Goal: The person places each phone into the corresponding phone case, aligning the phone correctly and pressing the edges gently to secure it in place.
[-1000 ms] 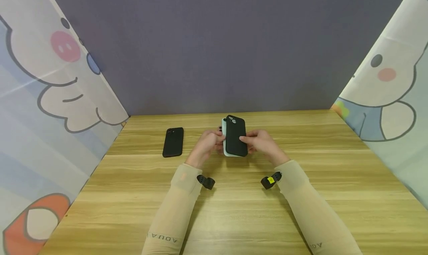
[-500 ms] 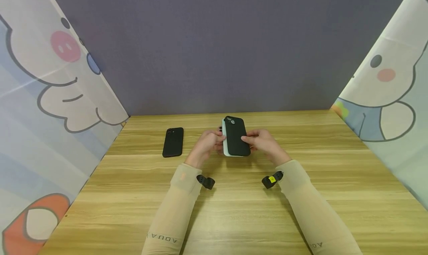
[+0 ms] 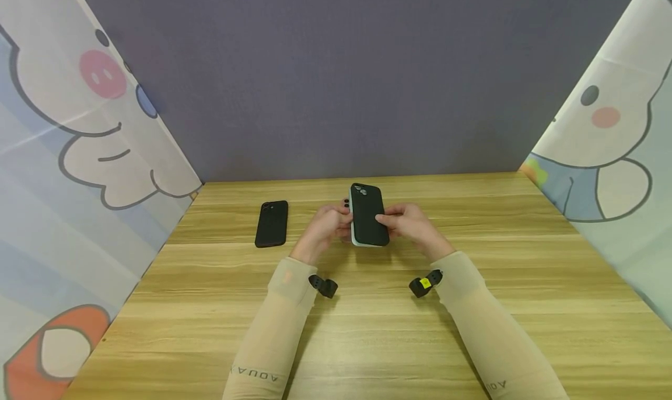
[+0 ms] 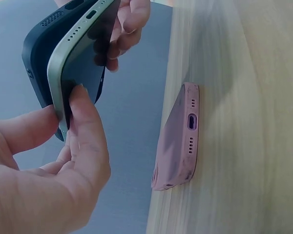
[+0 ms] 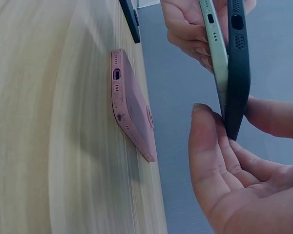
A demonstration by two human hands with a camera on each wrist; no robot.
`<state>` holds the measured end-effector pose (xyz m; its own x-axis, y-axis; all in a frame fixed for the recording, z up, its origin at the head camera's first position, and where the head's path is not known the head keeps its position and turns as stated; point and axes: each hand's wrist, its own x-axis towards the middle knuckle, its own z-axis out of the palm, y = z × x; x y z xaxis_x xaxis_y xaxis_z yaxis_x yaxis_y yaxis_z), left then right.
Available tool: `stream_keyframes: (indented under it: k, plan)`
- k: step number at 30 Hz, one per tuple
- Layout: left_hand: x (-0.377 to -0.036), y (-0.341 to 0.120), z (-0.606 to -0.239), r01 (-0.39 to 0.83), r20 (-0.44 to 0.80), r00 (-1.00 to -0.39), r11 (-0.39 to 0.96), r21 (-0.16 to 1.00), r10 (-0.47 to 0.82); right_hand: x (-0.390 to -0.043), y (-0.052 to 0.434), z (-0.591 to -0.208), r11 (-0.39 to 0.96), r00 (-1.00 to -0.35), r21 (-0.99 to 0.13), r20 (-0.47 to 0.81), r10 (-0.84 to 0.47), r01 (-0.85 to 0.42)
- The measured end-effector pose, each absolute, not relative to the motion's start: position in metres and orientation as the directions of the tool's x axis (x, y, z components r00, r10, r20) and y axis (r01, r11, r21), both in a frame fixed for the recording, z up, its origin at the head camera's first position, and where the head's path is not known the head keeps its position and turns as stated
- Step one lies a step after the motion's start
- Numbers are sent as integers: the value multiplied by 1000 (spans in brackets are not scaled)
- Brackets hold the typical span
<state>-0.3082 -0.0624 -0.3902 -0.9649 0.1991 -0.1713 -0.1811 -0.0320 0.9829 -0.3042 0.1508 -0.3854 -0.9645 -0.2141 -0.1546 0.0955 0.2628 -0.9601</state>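
The black case (image 3: 368, 213) has slid squarer over the green phone (image 3: 353, 228); left hand (image 3: 324, 228) and right hand (image 3: 412, 225) pinch both above the pink case (image 4: 178, 141).

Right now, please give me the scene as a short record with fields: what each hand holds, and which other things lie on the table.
left hand: grips the pale green phone by its edge
right hand: pinches the black case against the phone's back
fit: case partly on, gaping open at the port end
pink phone: lies flat on the wooden table, below the hands, hidden from the head view
second black phone: lies flat, left of the hands, untouched
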Motion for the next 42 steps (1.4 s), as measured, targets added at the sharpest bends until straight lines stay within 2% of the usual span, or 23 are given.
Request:
stream_keyframes:
  k: [11,20,27,34,42]
  plan:
    - [-311,-63,-388,-259,-232,-952,-119,959,198,-305,151,-387,248,-971,-965,-141,-195,90]
    - [-309,-64,-388,-218,-189,-948,-87,972,257,-302,151,-384,254,-972,-963,-143,-188,92]
    - [-308,-63,-386,-204,-183,-957,-76,976,224,-304,151,-386,220,-970,-969,-153,-191,109]
    - [-309,-65,-386,-201,-170,-963,-138,970,210,-304,152,-384,162,-952,-979,-161,-261,121]
    - [-309,-69,-385,-196,-167,-974,-205,959,153,-301,154,-384,195,-876,-962,-257,-407,192]
